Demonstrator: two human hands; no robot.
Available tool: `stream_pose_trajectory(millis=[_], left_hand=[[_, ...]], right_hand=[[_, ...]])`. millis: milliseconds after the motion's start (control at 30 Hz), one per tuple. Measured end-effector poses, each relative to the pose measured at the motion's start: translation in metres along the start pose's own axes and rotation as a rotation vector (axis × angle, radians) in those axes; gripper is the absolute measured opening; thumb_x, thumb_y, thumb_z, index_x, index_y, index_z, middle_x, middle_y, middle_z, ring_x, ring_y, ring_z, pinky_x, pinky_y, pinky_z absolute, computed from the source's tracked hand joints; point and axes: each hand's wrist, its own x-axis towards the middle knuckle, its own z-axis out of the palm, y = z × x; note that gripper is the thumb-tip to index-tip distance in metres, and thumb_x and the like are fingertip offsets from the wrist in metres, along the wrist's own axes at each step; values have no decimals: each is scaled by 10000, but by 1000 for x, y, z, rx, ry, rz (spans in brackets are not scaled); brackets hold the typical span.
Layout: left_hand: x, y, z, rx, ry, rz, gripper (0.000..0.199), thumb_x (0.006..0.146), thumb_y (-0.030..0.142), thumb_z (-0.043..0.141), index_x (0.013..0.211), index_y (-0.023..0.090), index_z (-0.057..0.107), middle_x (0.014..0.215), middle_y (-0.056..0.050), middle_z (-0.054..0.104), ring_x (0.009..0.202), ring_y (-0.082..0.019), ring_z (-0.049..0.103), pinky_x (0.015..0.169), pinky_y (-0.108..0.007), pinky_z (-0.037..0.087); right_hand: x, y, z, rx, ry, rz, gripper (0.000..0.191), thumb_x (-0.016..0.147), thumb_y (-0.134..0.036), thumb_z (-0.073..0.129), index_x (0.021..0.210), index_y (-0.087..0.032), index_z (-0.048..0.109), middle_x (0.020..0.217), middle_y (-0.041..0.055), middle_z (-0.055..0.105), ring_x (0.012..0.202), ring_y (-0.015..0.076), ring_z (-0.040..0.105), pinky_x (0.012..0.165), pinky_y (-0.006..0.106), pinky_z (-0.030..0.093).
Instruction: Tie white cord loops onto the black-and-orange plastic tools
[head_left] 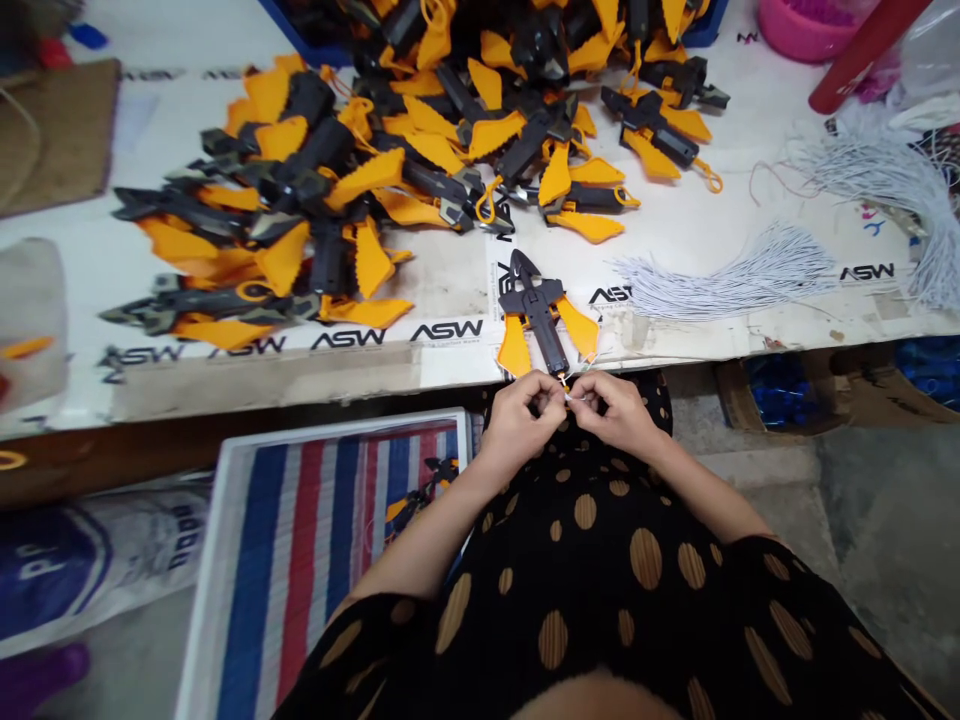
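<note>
A black toy with orange wings (541, 312) lies at the table's front edge, its pointed end away from me. At its near end, a thin white string (568, 384) passes by a small orange loop. My left hand (527, 418) pinches the string from the left, thumb and forefinger pressed together. From the right, my right hand (616, 412) pinches the same string, its fingertips almost touching the left ones. The exact shape of the string between the fingertips is too small to make out.
A heap of similar black and orange toys (322, 200) covers the table's left and middle. Bundles of white strings (735, 275) lie at right. A pink bowl (806, 35) and a red tube (862, 55) stand behind. Below left is a striped, white-rimmed tray (300, 560).
</note>
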Motion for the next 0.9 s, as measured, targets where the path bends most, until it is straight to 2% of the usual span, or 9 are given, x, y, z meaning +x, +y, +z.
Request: stream_pose_trajectory(millis=[100,267,367,433,500,600,700,800,900], left_hand=[[-1,-1,-2,-51,-58,-3,105,863,193,569,773,187,622,661,26,615,583,-107,560,567,-207,448],[3,-18,-8,178,-29,396,111,967,208,577,946,204,685,901,-46,750,816,-162,696,760,-291,509],[4,-23,-11,269,-51,502,109,976,181,573,944,209,674,908,-47,756,841,-174,708,776,-311,492],[3,-20,-13,209,-55,426,88,977,200,572,932,203,647,873,-35,730,815,-169,687,769,-302,491],[1,-14,-13,74,-87,274,91,982,248,566,926,201,619,840,-19,686,768,-155,650,737,-280,492],[-3,-9,-10,-165,-165,45,145,985,331,562,925,201,582,821,0,617,675,-125,587,655,-247,482],[-5,-10,-7,-320,-206,-68,177,985,373,561,935,203,550,809,12,574,623,-109,558,608,-233,471],[-6,-14,-7,-278,-189,-60,163,1001,362,537,961,205,542,814,12,583,621,-110,573,607,-236,475],[-4,-18,-11,-23,-162,132,139,1006,318,533,1068,202,579,979,-49,671,773,-150,648,730,-283,517]], right_hand=[[-2,1,-1,134,-29,21,133,897,-343,595,860,-218,619,771,1,642,659,120,559,640,255,466],[-2,2,4,286,-28,274,195,907,-402,607,902,-208,604,747,-24,584,612,103,502,598,249,420],[-1,1,3,411,-106,353,261,888,-462,631,900,-208,575,753,-32,556,585,94,474,569,242,405],[-1,-1,0,460,-143,338,286,884,-483,638,924,-206,577,783,-27,562,597,93,478,574,239,406],[-2,-3,-1,424,-126,297,271,893,-468,631,939,-204,589,803,-22,575,616,93,483,583,236,400],[-6,-3,1,231,-45,258,236,911,-438,622,892,-204,601,680,-52,521,563,86,421,556,233,347],[-9,-2,2,118,-18,252,234,921,-436,618,876,-206,605,642,-59,514,541,85,407,555,238,337],[-8,0,0,205,-43,276,239,928,-445,593,923,-206,605,770,-21,610,599,98,480,585,240,388],[-6,1,-1,259,-38,303,257,912,-459,604,896,-202,600,780,-11,613,652,114,513,623,245,423]])
